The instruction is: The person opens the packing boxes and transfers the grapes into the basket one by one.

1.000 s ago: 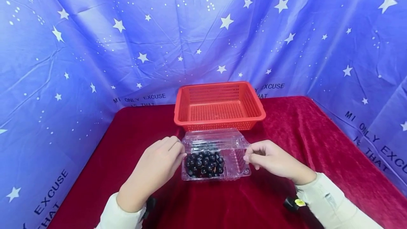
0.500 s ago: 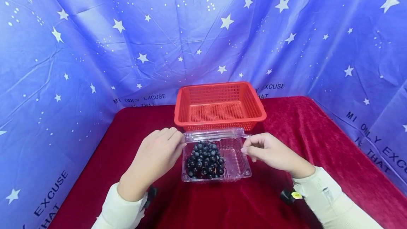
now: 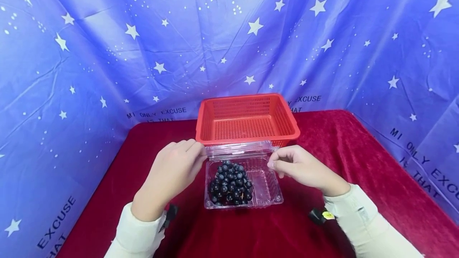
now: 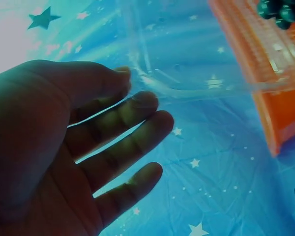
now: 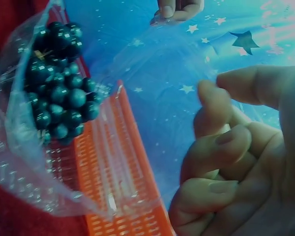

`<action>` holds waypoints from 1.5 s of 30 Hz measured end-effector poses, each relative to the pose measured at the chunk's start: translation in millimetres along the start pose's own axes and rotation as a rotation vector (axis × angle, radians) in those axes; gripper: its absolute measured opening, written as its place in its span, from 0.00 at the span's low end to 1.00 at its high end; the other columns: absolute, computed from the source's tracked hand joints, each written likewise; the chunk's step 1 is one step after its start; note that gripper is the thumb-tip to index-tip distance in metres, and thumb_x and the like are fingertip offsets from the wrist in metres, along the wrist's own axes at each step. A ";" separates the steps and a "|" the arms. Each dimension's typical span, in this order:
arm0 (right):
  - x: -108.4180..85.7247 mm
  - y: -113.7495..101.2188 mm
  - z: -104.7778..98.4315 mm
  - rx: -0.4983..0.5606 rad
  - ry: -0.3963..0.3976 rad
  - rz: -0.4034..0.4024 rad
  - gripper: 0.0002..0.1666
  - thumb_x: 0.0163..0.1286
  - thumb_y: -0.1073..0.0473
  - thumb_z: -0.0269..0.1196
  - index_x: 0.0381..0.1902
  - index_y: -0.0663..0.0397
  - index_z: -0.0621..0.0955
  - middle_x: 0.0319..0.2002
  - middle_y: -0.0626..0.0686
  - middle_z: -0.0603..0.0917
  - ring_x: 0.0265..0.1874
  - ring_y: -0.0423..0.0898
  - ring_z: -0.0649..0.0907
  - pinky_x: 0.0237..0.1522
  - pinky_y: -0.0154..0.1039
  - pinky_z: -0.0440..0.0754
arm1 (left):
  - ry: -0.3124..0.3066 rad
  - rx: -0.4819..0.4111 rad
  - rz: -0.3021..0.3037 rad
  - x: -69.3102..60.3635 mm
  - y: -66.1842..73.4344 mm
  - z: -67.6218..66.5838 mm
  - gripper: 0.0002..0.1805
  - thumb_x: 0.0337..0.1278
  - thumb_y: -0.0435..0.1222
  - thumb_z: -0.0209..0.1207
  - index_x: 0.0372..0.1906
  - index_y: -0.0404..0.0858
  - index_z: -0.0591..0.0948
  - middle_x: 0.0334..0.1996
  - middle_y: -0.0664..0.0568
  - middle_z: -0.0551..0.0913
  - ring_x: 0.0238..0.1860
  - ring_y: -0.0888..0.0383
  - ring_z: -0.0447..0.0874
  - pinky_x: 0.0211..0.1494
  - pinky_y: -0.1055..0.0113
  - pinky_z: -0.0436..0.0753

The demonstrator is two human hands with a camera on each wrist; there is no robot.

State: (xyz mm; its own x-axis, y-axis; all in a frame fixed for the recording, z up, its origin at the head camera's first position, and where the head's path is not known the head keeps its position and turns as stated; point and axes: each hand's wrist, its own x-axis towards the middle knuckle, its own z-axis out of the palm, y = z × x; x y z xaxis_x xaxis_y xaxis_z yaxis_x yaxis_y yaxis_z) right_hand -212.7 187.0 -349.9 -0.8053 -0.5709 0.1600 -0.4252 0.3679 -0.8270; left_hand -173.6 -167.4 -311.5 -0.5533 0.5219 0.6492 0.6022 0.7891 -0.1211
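Observation:
A clear plastic clamshell box (image 3: 263,184) sits on the table with its hinged lid (image 3: 238,149) raised at the back. Dark grapes (image 3: 231,184) in a bunch fill the left part of the box; its right part shows bare plastic. My left hand (image 3: 173,170) pinches the lid's left corner between thumb and index finger, the other fingers loosely extended in the left wrist view. At the lid's right corner, my right hand (image 3: 299,168) pinches the edge with thumb and index finger. In the right wrist view its other fingers (image 5: 221,142) are curled in.
Right behind the box stands a red perforated plastic basket (image 3: 247,124), and the raised lid overlaps its front side in the head view. Dark red velvet cloth (image 3: 330,150) covers the table. Blue curtains (image 3: 201,31) with stars surround it on the back and sides.
The lid has swung up and back toward the basket, uncovering the grapes. Both hands have moved up and away with it, the right one also slightly leftward.

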 end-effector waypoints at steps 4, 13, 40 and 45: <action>9.6 -6.9 -0.7 -0.016 -0.052 0.007 0.06 0.75 0.56 0.64 0.37 0.45 0.86 0.24 0.49 0.82 0.23 0.56 0.81 0.25 0.36 0.79 | -0.028 -0.001 -0.010 13.9 -2.9 -2.9 0.06 0.60 0.37 0.70 0.35 0.44 0.82 0.27 0.58 0.83 0.25 0.59 0.78 0.30 0.64 0.76; 22.7 -21.5 4.1 -0.068 -0.149 0.013 0.06 0.75 0.55 0.63 0.38 0.42 0.87 0.25 0.48 0.84 0.23 0.52 0.82 0.26 0.38 0.82 | -0.093 -0.047 -0.068 29.2 -2.5 -3.3 0.06 0.59 0.34 0.68 0.32 0.46 0.81 0.24 0.60 0.81 0.24 0.61 0.72 0.32 0.64 0.75; 32.0 -17.6 25.5 -0.317 -0.162 0.029 0.03 0.70 0.52 0.68 0.38 0.38 0.88 0.25 0.40 0.84 0.20 0.38 0.75 0.28 0.35 0.79 | 0.011 -0.054 -0.126 30.9 -8.9 4.1 0.05 0.61 0.34 0.67 0.32 0.47 0.83 0.26 0.60 0.86 0.24 0.58 0.79 0.30 0.62 0.75; 34.4 -15.8 35.0 -0.313 -0.204 0.030 0.03 0.68 0.53 0.69 0.37 0.43 0.88 0.25 0.40 0.86 0.22 0.40 0.80 0.28 0.36 0.81 | 0.042 -0.037 -0.121 31.9 -9.6 6.4 0.07 0.63 0.31 0.62 0.33 0.47 0.84 0.24 0.58 0.85 0.22 0.57 0.78 0.28 0.62 0.75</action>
State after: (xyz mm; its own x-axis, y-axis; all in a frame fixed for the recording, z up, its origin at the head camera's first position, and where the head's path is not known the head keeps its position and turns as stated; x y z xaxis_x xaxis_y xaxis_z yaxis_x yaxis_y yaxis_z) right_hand -219.2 135.8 -350.2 -0.7336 -0.6796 0.0015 -0.5340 0.5751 -0.6197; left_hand -200.7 -156.2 -294.5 -0.5993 0.4089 0.6882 0.5537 0.8326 -0.0125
